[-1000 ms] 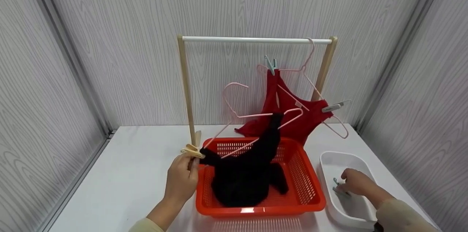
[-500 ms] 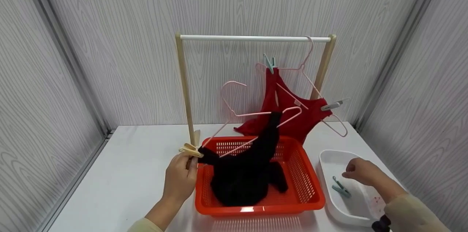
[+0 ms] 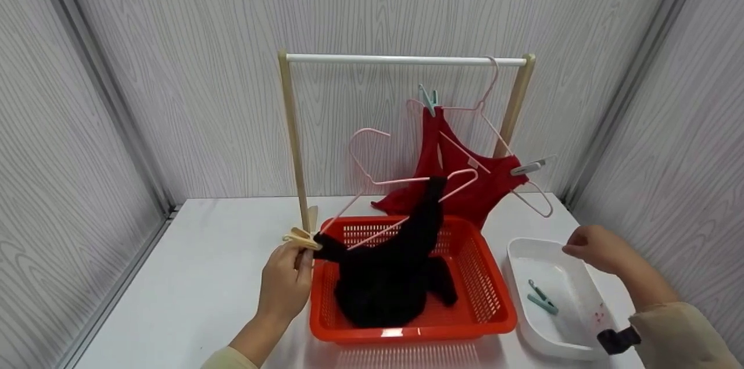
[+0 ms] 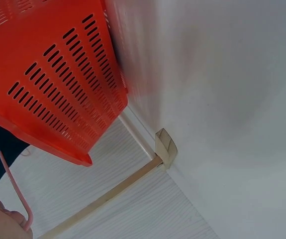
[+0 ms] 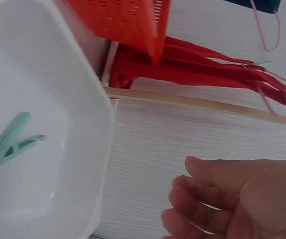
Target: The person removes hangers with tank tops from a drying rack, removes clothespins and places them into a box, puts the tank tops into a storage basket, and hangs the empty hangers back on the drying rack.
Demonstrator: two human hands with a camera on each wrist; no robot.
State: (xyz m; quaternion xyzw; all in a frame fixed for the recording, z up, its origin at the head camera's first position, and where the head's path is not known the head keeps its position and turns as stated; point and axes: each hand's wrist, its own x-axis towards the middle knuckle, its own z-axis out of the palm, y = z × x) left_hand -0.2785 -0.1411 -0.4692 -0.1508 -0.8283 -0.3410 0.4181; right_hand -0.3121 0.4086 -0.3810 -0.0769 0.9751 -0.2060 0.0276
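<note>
The left hand (image 3: 285, 285) keeps a closed grip on a slim pink hanger (image 3: 401, 181), where a pale-yellow clothespin (image 3: 303, 240) clips a black cloth garment (image 3: 386, 287) sagging into a perforated red plastic basket (image 3: 349, 333). The right hand (image 3: 601, 250), half-curled and holding nothing, is near a white plastic tray (image 3: 561, 276). The tray's pink marks (image 3: 599, 314) are too small to read.

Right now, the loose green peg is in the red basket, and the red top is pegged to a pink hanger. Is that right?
Not quite: the loose green peg is in the white tub, not the red basket, as the head view shows. The red top is indeed pegged to a pink hanger.
</note>
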